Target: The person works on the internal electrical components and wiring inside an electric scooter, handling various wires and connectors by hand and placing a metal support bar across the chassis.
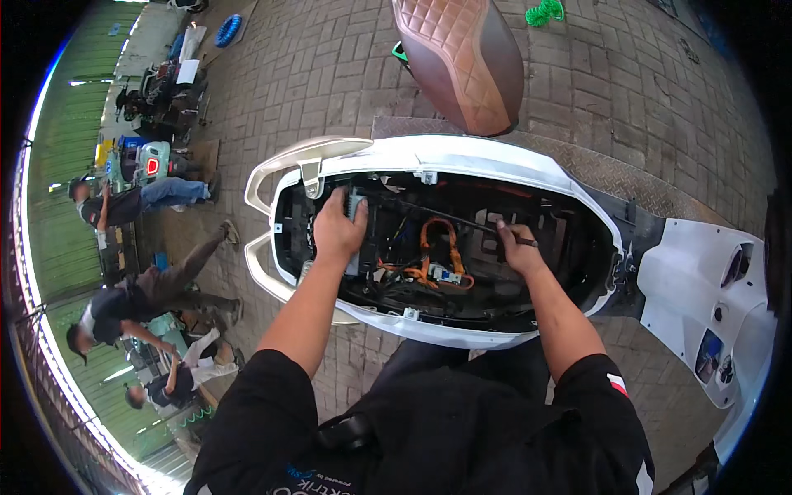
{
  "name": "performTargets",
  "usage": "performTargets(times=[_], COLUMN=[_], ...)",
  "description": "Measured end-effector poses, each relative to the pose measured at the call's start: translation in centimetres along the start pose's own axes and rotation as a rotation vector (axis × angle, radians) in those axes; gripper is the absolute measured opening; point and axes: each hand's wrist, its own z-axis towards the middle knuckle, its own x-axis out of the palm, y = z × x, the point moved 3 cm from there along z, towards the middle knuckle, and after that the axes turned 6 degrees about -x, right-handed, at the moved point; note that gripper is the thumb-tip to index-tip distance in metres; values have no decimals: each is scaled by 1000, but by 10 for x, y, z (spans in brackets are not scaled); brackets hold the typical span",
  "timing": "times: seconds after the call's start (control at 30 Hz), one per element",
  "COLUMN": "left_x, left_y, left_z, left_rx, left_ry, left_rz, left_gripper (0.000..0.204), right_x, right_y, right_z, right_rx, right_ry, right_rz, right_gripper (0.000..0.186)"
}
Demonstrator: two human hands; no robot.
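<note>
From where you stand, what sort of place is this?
Probably a scooter workshop: an opened white scooter body with orange cables, a quilted seat beside it, and another scooter at left.

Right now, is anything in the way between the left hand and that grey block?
Nothing that I can see. The left hand is right at the grey block, seemingly touching it. The orange cable lies off to the right, not between them.
</note>
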Motion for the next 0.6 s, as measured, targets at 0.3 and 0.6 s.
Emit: performTargets(times=[0.3, 0.6], left_x=[2, 3], left_y=[-6, 4], left_z=[-1, -1], left_rx=[-43, -19], left_ry=[53, 63], left_rz=[-66, -163], left_gripper=[44, 45], right_x=[-23, -12], right_y=[28, 40], right_z=[10, 20], right_rx=[-507, -192], right_ry=[-454, -283], right_rz=[-600, -231], right_gripper=[33, 36])
